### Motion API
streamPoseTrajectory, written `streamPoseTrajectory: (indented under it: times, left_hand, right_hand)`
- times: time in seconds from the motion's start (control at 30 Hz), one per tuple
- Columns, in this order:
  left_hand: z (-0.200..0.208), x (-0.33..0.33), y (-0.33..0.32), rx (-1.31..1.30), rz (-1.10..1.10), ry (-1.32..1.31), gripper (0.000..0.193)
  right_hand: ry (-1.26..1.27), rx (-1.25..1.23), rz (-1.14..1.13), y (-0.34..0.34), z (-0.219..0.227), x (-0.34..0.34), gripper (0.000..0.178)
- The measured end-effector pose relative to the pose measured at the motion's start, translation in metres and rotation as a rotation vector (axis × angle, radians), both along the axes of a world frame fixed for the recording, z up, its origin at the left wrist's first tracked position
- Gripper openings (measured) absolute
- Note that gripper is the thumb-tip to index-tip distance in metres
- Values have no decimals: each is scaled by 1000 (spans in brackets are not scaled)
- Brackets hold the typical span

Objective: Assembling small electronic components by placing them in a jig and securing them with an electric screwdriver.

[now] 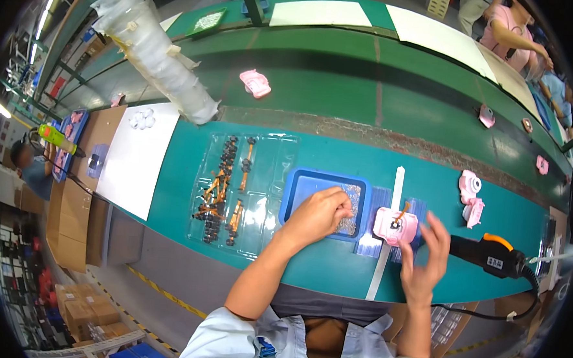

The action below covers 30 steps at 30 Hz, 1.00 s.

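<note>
My left hand (322, 214) is over a blue tray (289, 198) with many tiny metal screws (348, 221) at its right side. Its fingertips are pinched together; whatever may be between them is too small to see. A pink plastic camera shell (387, 235), with a small dark part and an orange ribbon cable (402, 212) inside, lies on clear bluish plastic strips (368, 245) to the right of the tray. Close by the shell's right side is my right hand (426, 261), its thumb and fingers spread apart, holding nothing.
A black electric screwdriver (493, 256) with a coiled cord lies at right, below pink camera pieces (470, 183). A clear tray (268, 223) at left holds camera modules (216, 191). Beyond runs a green conveyor (318, 70) carrying pink shells (255, 83). A plastic-wrapped post (157, 55) stands far left.
</note>
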<state>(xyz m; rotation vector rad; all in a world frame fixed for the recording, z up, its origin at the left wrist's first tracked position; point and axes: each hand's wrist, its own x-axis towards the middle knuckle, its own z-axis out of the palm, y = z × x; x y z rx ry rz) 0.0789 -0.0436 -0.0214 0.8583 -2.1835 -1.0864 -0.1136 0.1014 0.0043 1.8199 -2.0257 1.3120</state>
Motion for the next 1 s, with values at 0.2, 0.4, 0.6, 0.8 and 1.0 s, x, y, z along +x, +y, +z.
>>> streamPoseTrajectory:
  times: [0.2,0.4,0.6,0.8,1.0]
  left_hand:
    - [-3,-5,-3,-54,49,26,2]
    - [-1,-6,-1,-10,98,-27,4]
    - [4,-6,0,-12,83,-8,3]
    - [0,-5,0,-134,86,35,3]
    - [6,-25,8,-115,31,122,5]
  right_hand:
    - [-152,-559,-390,67,-43,-2,46]
    - [-600,-398,-102,7,2,-52,61]
    - [-779,-323,513,-10,-8,-96,58]
    - [-790,-305,576,-25,-1,-87,57]
    - [-841,-403,698,-21,29,-92,49]
